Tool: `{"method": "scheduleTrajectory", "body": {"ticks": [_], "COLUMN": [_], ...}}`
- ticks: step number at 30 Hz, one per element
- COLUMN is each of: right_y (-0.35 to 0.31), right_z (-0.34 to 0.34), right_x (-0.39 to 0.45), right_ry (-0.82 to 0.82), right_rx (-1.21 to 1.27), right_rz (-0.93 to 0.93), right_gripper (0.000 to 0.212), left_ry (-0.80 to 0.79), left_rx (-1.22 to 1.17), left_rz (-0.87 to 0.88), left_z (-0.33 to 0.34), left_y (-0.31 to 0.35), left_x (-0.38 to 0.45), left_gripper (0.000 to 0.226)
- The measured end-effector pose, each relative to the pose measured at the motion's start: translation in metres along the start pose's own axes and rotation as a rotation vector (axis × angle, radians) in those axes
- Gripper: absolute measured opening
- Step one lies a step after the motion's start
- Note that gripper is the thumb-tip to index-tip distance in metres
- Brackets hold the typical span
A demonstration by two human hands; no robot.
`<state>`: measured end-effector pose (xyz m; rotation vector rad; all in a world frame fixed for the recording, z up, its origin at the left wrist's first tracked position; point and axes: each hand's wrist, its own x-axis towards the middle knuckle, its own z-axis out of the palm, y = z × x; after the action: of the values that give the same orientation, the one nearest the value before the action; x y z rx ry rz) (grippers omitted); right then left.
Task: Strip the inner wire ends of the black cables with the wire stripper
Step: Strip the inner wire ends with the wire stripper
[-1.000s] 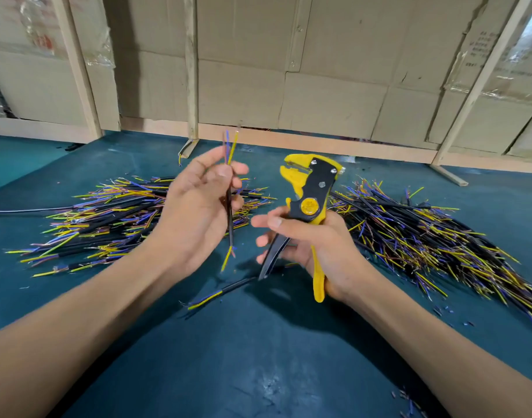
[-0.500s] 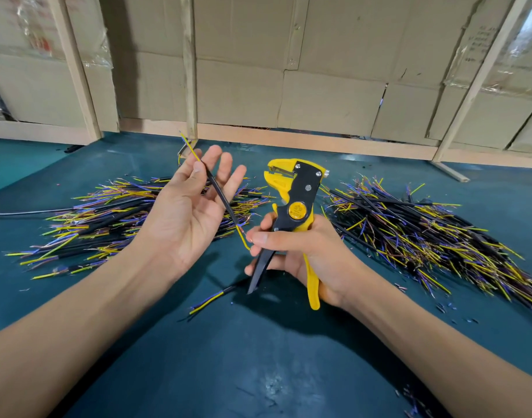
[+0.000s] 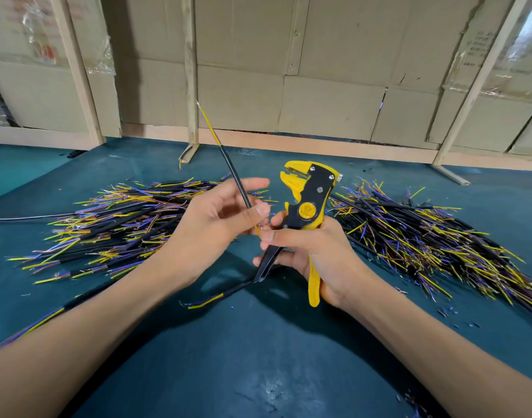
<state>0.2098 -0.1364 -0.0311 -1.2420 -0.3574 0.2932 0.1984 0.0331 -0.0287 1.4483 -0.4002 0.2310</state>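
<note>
Here, a single black cable (image 3: pixel 236 176) is pinched between the thumb and fingers of the left hand (image 3: pixel 219 218) and held slanting up and away, while the yellow and black wire stripper (image 3: pixel 308 200) is gripped round its handles by the right hand (image 3: pixel 307 251), head upward and mouth to the left, just beside the left fingertips. Several slips can be foreseen: the thin cable could be twisted or dropped as it is turned in so light a pinch; the loose inner wires might be fed askew into the mouth, so that one is missed or cut short; and, with the two hands so close together, a fingertip could be nipped if the handles were squeezed early. The cable is seen as a slim, stiff, dark-sheathed length with a yellow and a bluish wire showing beyond the sheath at its upper end, where a pale tip can be made out; its lower end is largely hidden behind the fingers, and whether it is bared cannot be told. Heaps of like cables are spread on the teal table (image 3: pixel 258 357), one pile on the left (image 3: pixel 114 224) and another on the right (image 3: pixel 424 236)
</note>
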Motion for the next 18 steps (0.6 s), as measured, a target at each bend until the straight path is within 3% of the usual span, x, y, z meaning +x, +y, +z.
{"method": "scheduleTrajectory", "body": {"ticks": [12,18], "right_y": [0.0004,0.0002], "right_z": [-0.0059,-0.0071], "right_x": [0.0030,0.0044], "right_ry": [0.071,0.071], "right_rx": [0.016,0.081], "right_rz": [-0.063,-0.053], "right_gripper": [0.012,0.016], "left_ry": [-0.033,-0.081], "left_rx": [0.123,-0.023], "left_rz": [-0.003,-0.049], "left_z": [-0.0013,-0.0050], "left_y": [-0.0032,-0.0036], "left_x": [-0.0003,-0.0009], "left_gripper": [0.042,0.044]}}
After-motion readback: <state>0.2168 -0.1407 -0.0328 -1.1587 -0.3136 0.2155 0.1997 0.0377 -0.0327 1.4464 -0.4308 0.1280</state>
